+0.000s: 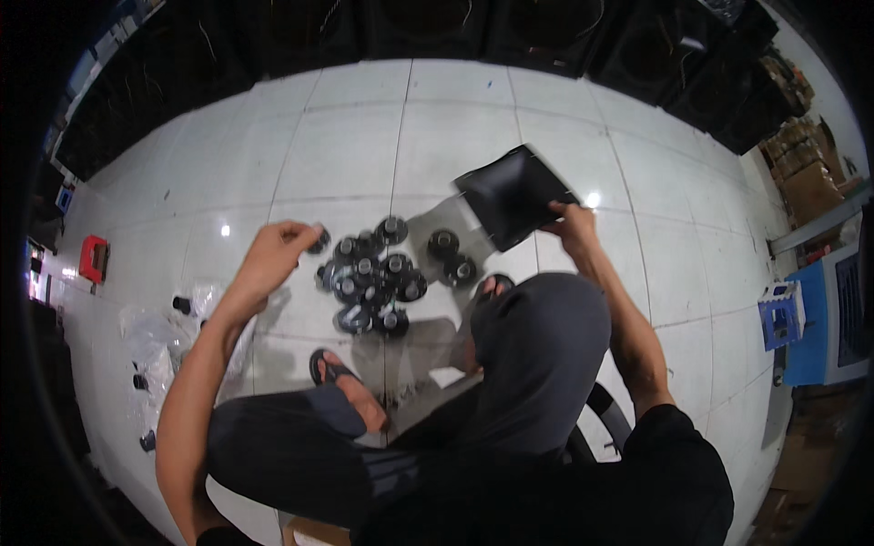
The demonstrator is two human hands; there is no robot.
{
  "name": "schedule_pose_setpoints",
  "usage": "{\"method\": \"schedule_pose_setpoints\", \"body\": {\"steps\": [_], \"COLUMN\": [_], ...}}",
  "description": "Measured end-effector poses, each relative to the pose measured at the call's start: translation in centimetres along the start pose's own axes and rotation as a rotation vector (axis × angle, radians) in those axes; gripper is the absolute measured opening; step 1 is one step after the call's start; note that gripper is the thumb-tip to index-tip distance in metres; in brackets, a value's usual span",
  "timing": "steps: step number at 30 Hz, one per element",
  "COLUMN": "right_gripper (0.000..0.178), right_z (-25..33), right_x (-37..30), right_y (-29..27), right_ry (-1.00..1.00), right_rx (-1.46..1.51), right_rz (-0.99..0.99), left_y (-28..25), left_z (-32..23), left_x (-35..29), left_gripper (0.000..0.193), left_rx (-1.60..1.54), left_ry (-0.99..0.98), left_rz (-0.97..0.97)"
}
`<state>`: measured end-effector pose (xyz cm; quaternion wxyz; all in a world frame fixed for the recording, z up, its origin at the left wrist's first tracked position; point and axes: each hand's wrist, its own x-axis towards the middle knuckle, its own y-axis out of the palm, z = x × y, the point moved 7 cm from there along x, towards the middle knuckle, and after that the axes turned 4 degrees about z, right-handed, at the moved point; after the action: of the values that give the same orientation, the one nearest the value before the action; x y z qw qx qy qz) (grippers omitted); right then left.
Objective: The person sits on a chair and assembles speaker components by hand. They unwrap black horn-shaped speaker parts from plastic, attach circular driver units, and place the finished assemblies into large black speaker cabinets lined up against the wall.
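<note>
My right hand [575, 227] grips a black square speaker horn [514, 196] by its near right corner and holds it up, its flared hollow face showing. At the left of the pile my left hand [278, 259] is closed, thumb and fingers pinching the edge of a round black speaker driver [320, 240]. Between the hands, several more round black drivers [365, 289] with raised centres stand close together on the floor. Two drivers [443, 244] sit a little apart, near the horn's lower left side.
Clear plastic bags [150, 337] with black parts lie at the left. A red stool [93, 259] stands farther left, a blue and white stool [781, 316] at the right. Large black speaker cabinets [428, 27] line the far side. My sandalled feet [350, 387] flank the near floor.
</note>
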<state>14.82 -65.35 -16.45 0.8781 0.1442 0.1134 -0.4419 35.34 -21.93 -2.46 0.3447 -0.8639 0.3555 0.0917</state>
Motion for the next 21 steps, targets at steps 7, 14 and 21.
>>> {"method": "schedule_pose_setpoints", "body": {"steps": [7, 14, 21], "right_gripper": [0.025, 0.023, 0.045], "right_z": [-4.2, -10.5, -12.9], "right_x": [3.9, 6.2, 1.9], "right_y": [-14.5, -23.0, -25.2], "right_ry": [-0.067, 0.011, 0.301], "right_rx": [0.185, 0.407, 0.260], "right_rz": [-0.360, -0.291, -0.218], "left_y": [-0.7, -0.3, 0.9], "left_z": [2.7, 3.3, 0.1], "left_x": [-1.5, -0.1, 0.1], "left_gripper": [0.051, 0.046, 0.042], "left_rx": [0.038, 0.096, 0.217], "left_ry": [-0.109, -0.108, 0.032], "left_rz": [0.056, 0.123, 0.183]}}
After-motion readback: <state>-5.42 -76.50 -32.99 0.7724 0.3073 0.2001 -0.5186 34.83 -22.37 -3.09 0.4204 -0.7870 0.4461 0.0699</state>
